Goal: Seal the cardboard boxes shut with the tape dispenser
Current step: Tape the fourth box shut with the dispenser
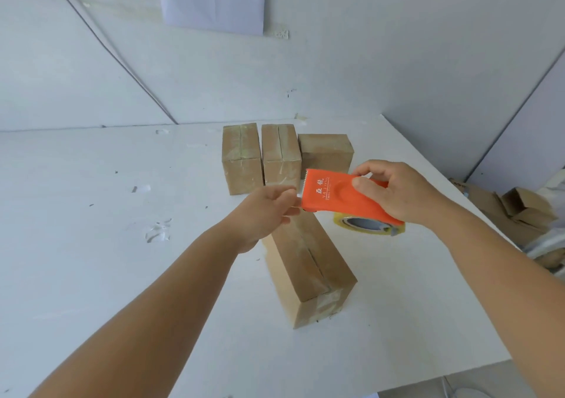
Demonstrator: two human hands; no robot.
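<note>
My right hand [394,193] grips an orange tape dispenser [333,197] with a clear tape roll [367,225] under it, held above the table. My left hand [266,211] reaches to the dispenser's toothed front edge, and its fingertips pinch at the tape end there. Just below both hands lies a long cardboard box [308,269], its top flaps closed along a centre seam with some tape at the near end. Three more cardboard boxes [241,159] [281,156] [325,153] stand in a row at the back of the table.
The white table [107,244] has bits of clear tape stuck to it on the left. Its right edge runs diagonally, with loose cardboard boxes [526,208] piled on the floor beyond. A wall with a cable and a paper sheet stands behind.
</note>
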